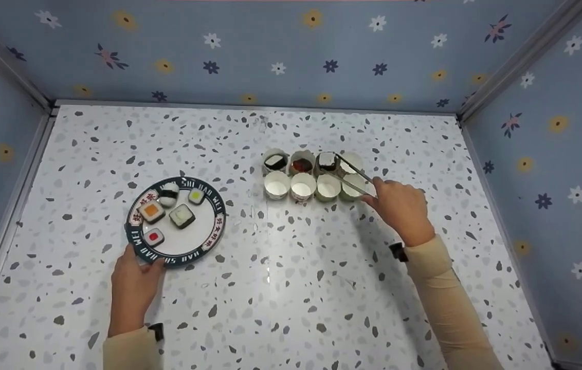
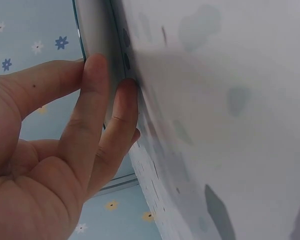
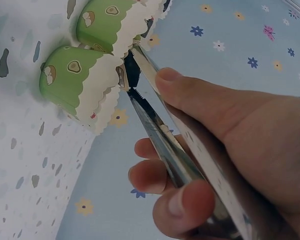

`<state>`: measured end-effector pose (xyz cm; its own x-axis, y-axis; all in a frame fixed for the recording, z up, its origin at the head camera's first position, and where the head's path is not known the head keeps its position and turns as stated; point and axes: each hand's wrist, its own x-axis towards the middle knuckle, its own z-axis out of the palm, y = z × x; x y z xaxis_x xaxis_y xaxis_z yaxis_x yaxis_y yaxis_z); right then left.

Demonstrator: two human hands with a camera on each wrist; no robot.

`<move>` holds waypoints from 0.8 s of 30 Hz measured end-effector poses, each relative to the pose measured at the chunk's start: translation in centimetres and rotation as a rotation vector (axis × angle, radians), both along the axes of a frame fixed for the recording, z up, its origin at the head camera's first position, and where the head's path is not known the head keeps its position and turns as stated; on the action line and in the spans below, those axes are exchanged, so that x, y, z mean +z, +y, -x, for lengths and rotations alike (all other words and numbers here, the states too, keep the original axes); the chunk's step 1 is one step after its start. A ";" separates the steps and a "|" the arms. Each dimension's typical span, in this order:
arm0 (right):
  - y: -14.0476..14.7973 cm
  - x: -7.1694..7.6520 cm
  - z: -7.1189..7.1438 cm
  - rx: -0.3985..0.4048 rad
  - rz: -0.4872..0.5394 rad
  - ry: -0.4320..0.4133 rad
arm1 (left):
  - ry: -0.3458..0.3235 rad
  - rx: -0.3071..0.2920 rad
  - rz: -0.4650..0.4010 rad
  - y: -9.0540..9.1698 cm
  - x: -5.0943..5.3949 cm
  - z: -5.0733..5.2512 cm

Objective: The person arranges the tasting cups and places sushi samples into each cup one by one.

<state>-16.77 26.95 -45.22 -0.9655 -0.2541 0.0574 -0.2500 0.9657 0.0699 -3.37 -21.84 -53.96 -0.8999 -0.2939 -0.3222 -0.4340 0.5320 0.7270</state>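
Right grip holds tongs; sushi at far end.

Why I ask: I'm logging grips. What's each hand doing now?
Left hand: holding the plate by its edge.
Right hand: holding the metal tongs.

Person, two bare hands. Left hand and right hand emerged from long sleeves of one plain beige-tan colour. Right sleeve showed over most of the forearm, close-fitting with soft creases; its cuff read as a broad band, seam or fold not distinguishable. Left sleeve showed only a short stretch, with a straight edge. Small black blocky pieces, left unit and right unit, sat at the inward-facing wrist sides; their finer detail was too small to read.
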 end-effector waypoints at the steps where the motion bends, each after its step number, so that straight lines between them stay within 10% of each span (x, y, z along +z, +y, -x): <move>1: 0.0 0.0 0.0 -0.001 -0.002 -0.001 | -0.004 -0.001 -0.001 0.0 0.0 0.0; 24: -0.3 0.2 0.0 -0.014 0.017 0.013 | 0.002 0.004 -0.001 0.0 -0.1 -0.1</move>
<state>-16.79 26.66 -45.03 -0.9681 -0.2395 0.0739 -0.2358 0.9702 0.0562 -3.27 -21.83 -54.08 -0.8995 -0.2973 -0.3203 -0.4345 0.5296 0.7286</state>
